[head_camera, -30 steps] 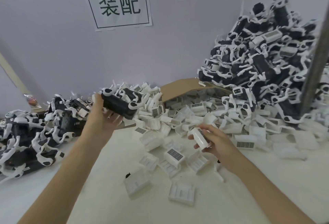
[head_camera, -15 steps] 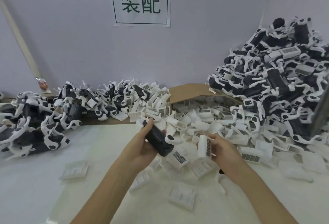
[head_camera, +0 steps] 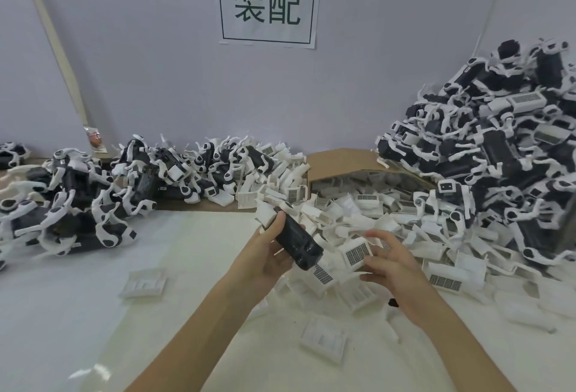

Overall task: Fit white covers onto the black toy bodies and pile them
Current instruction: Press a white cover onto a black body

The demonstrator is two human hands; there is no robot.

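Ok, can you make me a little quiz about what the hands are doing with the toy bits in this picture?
1. True or false: the left hand grips a black plastic toy body.
2. What does the right hand hold?
A) a white plastic cover with a dark grille
B) a brown cardboard box
C) a paper sign
3. Fill the gap: the tallest pile of black-and-white toys is on the person's ____ side.

Key: 1 true; 2 A; 3 right.
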